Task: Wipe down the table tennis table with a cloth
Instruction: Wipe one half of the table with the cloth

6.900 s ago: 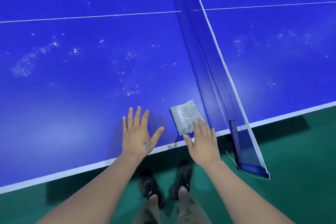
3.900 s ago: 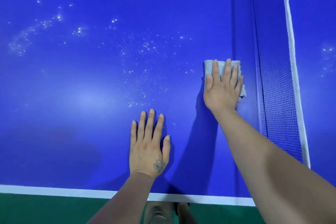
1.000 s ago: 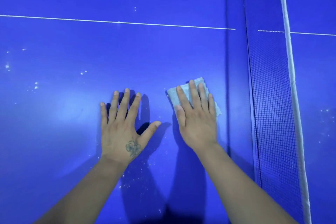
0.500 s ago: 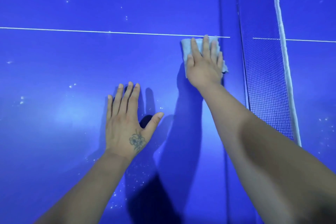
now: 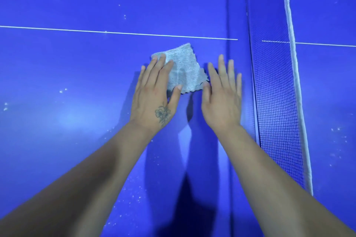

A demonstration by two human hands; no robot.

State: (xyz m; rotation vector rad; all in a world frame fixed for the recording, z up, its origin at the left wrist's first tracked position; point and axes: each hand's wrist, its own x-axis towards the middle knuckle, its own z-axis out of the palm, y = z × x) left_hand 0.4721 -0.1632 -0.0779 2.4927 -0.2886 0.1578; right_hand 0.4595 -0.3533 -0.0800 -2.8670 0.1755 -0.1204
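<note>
one broad blue table tennis table (image 5: 77,140) fills the view, its black mesh net with white top tape (image 5: 275,102) at right. the left hand (image 5: 154,100) lies flat, straight fingers pressing the small grey terry cloth (image 5: 185,69) just short of the white centre line; the right hand (image 5: 223,102) rests flat beside it, holding nothing. the cloth looks light, soft and likely to bunch, so press its middle.

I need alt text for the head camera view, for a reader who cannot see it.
A left hand lies flat on a grey square cloth on a blue table tennis table. The open right hand is beside the cloth, near the net. White specks dot the table.
</note>
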